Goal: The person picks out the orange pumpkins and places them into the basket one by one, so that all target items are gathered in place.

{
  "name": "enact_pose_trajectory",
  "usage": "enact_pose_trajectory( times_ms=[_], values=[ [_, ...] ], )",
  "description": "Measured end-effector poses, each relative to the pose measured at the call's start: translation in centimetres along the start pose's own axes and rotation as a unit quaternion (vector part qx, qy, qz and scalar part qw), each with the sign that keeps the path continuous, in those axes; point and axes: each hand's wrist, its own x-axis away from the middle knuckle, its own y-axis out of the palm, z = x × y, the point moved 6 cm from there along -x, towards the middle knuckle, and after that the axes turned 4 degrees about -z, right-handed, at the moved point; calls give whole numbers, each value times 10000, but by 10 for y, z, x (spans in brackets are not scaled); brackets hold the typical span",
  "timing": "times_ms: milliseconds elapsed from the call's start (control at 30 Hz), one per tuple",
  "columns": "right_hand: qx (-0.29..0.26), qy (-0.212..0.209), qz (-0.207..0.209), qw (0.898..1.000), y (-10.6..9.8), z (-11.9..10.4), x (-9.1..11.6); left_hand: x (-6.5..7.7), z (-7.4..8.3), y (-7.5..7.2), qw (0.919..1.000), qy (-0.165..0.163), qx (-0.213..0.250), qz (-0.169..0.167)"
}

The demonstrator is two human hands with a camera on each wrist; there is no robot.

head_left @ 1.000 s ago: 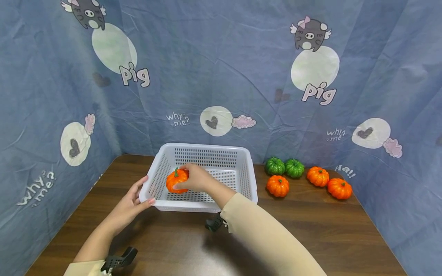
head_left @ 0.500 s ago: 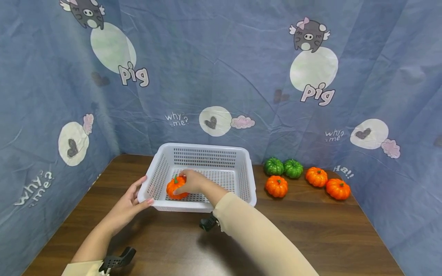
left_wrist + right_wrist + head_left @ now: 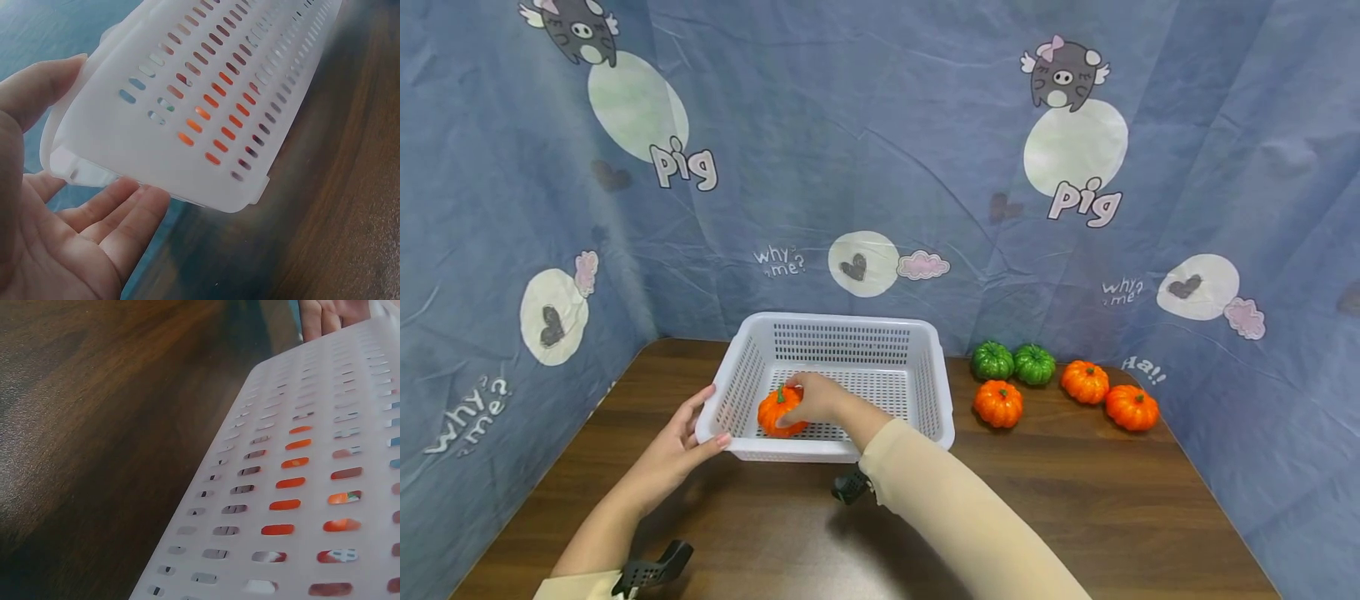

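Observation:
A white slotted plastic basket (image 3: 805, 451) sits on the table in the head view. My left hand (image 3: 662, 457) holds its near left corner; in the left wrist view the thumb lies at the rim and the fingers touch the side below. Inside the basket, toward the left, my right hand (image 3: 822, 400) grips a small orange pumpkin (image 3: 771, 413) with a green stem, thumb on the near side and fingers on the far side. Through the wall slots in the right wrist view, orange parts of the pumpkin (image 3: 285, 505) show, while most of the right hand is hidden.
Right of the basket stand two green pumpkins, one at the left (image 3: 992, 362) and one beside it (image 3: 1034, 365). Nearby are three orange pumpkins: a closer one (image 3: 998, 404) and two farther right (image 3: 1085, 382). Blue printed cloth (image 3: 865, 150) encloses the wooden table (image 3: 1060, 492).
My right hand has brought the orange pumpkin down toward the basket's near side, and its stem now tilts less clear of the fingers. The left hand keeps its hold on the corner.

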Motion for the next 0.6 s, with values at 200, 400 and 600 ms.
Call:
enact_pose_trajectory(
  times_ms=[200,400,600],
  values=[
    [122,21,30,9999,0,0,-1,0,0,0,10000,2,16,-12],
    [-64,34,47,10000,0,2,1,-1,-2,0,10000,-62,-53,-26],
    [-163,61,72,9998,-1,1,2,-1,-1,-1,9999,-71,-98,7]
  ],
)
